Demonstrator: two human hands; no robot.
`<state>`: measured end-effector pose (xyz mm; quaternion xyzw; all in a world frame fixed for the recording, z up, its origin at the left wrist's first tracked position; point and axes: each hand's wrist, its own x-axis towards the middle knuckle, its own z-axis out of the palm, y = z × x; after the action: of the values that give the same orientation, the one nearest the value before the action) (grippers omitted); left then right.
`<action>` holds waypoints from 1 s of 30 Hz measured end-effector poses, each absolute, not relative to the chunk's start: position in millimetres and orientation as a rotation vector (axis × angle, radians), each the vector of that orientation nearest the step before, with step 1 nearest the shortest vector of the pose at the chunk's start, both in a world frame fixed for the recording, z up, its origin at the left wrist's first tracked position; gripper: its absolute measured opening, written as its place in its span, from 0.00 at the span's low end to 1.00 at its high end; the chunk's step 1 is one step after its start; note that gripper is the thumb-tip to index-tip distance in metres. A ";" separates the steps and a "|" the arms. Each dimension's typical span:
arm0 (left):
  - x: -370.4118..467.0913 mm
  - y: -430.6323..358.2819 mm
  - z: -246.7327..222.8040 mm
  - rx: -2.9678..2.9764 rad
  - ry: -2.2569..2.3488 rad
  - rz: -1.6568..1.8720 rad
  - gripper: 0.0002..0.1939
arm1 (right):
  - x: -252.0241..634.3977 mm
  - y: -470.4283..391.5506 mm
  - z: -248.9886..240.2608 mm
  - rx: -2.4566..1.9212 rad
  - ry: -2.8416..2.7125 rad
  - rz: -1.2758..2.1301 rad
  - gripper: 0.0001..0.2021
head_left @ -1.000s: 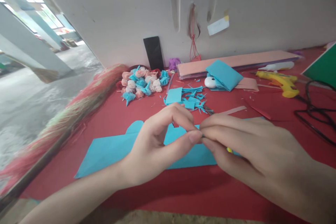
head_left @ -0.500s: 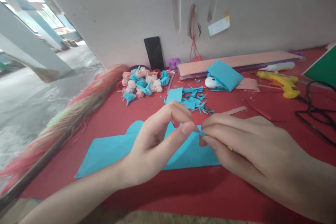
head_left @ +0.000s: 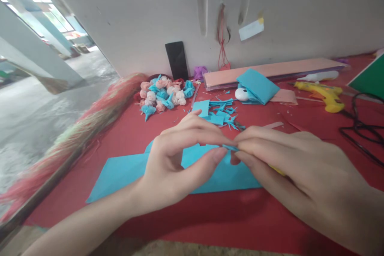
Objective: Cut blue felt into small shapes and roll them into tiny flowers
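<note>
Left fingers (head_left: 196, 138) now reach farther right, narrowed at small blue piece (head_left: 230, 148); contact unclear | right fingers (head_left: 264, 148) pinch it | piece between both fingertips, long axis roughly crosswise | blue sheet (head_left: 120, 172) below fingers

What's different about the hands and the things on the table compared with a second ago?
The left hand has straightened its index finger toward the right hand, and its thumb has drawn slightly left. The small blue piece, mostly hidden at first, now shows; the right hand still pinches it. The paper flowers and yellow glue gun stayed put.
</note>
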<state>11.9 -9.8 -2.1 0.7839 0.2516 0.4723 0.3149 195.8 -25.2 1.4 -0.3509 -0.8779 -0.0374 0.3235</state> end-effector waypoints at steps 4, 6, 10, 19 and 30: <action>12.4 -8.0 -4.2 2.078 0.635 1.260 0.08 | 197.9 -27.7 5.2 -0.914 -2.296 0.189 0.14; 12.7 -6.6 -5.0 2.072 0.613 1.256 0.07 | 197.9 -28.6 8.6 -0.968 -2.264 0.475 0.12; 13.5 -4.8 -4.9 2.081 0.577 1.260 0.05 | 197.6 -29.5 13.4 -1.028 -2.145 0.842 0.14; 14.8 -7.6 -2.5 2.105 0.530 1.252 0.03 | 206.7 -32.2 3.0 -0.913 -2.039 0.657 0.18; 18.5 -9.8 -5.9 2.006 0.580 1.251 0.04 | 192.7 -35.8 4.9 -0.838 -2.282 -0.070 0.16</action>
<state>18.5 -9.8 -5.9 0.7731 0.2235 0.4822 0.3463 192.7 -35.8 4.9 -0.3231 -0.8798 -0.0269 0.3475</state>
